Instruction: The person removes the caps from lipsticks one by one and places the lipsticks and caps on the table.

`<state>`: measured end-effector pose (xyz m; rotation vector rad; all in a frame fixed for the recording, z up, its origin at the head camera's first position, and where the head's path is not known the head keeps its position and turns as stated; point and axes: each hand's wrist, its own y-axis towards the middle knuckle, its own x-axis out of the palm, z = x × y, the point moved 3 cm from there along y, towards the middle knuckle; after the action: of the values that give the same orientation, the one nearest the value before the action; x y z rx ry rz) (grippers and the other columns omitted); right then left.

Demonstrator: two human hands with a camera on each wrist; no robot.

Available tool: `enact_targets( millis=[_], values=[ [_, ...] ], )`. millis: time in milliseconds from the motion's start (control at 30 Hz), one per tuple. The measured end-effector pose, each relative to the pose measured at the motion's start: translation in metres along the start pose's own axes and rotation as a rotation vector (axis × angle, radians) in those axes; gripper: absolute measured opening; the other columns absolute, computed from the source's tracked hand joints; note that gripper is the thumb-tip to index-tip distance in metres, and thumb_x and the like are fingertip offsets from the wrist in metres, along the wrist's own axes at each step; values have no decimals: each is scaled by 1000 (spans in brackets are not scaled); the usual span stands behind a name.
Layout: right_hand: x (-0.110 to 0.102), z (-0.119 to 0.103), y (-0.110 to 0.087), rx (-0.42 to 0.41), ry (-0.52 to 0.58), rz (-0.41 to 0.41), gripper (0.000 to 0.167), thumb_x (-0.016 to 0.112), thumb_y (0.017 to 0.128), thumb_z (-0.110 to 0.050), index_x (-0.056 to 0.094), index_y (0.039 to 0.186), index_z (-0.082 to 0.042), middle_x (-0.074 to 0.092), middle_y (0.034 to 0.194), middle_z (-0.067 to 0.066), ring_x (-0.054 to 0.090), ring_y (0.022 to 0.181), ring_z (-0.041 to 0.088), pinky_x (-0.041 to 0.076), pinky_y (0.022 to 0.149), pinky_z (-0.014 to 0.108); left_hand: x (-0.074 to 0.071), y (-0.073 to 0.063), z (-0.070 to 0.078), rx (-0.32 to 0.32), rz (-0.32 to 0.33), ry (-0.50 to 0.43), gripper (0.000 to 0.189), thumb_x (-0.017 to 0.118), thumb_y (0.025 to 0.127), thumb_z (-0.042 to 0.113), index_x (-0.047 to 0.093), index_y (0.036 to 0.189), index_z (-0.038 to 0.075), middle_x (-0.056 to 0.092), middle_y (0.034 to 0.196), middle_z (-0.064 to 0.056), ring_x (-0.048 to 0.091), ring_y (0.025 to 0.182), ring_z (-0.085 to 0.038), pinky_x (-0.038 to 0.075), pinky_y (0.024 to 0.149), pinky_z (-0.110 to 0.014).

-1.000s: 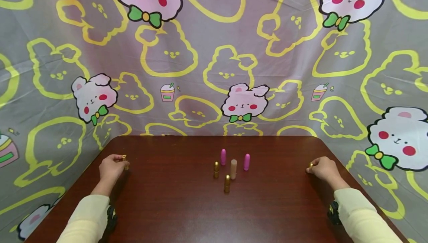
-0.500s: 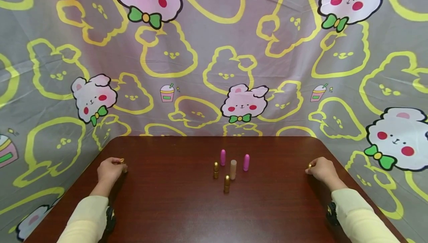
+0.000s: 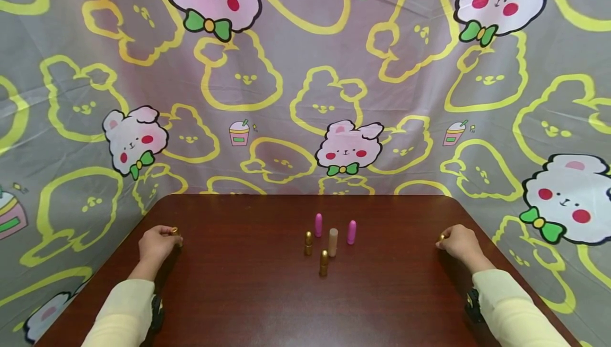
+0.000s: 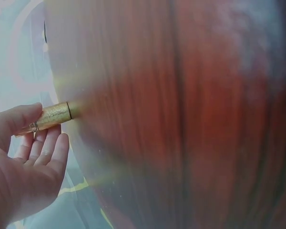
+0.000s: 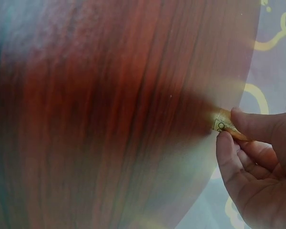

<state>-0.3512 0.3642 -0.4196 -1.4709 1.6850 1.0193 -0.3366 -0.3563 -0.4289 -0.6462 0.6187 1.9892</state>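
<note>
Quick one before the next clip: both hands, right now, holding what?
Left hand: closed, pinching a gold tube between thumb and fingers.
Right hand: closed, pinching a small gold piece.

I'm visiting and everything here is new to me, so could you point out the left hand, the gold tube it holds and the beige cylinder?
Left hand (image 4: 27, 174): left wrist view, on the palm.
Gold tube (image 4: 53, 116): left wrist view, on its uncovered side.
Beige cylinder (image 3: 332, 243): head view, midway up its side.

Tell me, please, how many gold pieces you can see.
4: one gold piece in the left hand, another in the right hand, and two upright on the table: one left of the tan cylinder, one before it.
</note>
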Motion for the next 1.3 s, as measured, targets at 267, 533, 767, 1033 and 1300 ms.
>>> enact_targets(
  millis=[267, 533, 767, 1033, 1300],
  values=[
    [1, 2, 0, 5, 11, -4, 12, 74, 77, -4, 67, 75, 5, 61, 66, 5, 54, 62, 22, 44, 53, 33, -1, -1, -1, 29, -17, 10, 29, 75, 78, 9, 60, 93, -10, 66, 85, -24, 57, 83, -40, 45, 68, -45],
    [2, 2, 0, -1, 19, -4, 14, 76, 75, -4, 68, 77, 7, 62, 66, 5, 55, 63, 23, 45, 54, 34, 0, 0, -4, 44, -10, 14, 30, 76, 77, 9, 60, 93, -10, 66, 85, -24, 57, 84, -40, 45, 68, -46],
    [-2, 0, -2, 12, 27, -19, 17, 78, 75, -7, 68, 78, 6, 62, 66, 4, 56, 64, 22, 46, 55, 35, 0, 2, -3, 36, -6, 7, 31, 75, 77, 9, 60, 94, -11, 66, 88, -26, 56, 87, -42, 43, 73, -50],
    [-16, -6, -1, 11, 7, 10, 32, 76, 80, -11, 66, 95, 16, 67, 87, 26, 62, 75, 37, 52, 62, 46, 1, 2, -2, 35, -8, 8, 33, 75, 78, 10, 62, 97, -14, 67, 91, -28, 55, 91, -45, 43, 78, -54],
    [-18, -40, -2, -63, 26, 93, 41, 75, 83, -12, 62, 108, 17, 66, 96, 29, 63, 85, 43, 52, 69, 51, -1, 0, -2, 24, -6, 8, 34, 76, 78, 12, 62, 97, -13, 66, 93, -29, 54, 92, -45, 43, 79, -54]
  ],
)
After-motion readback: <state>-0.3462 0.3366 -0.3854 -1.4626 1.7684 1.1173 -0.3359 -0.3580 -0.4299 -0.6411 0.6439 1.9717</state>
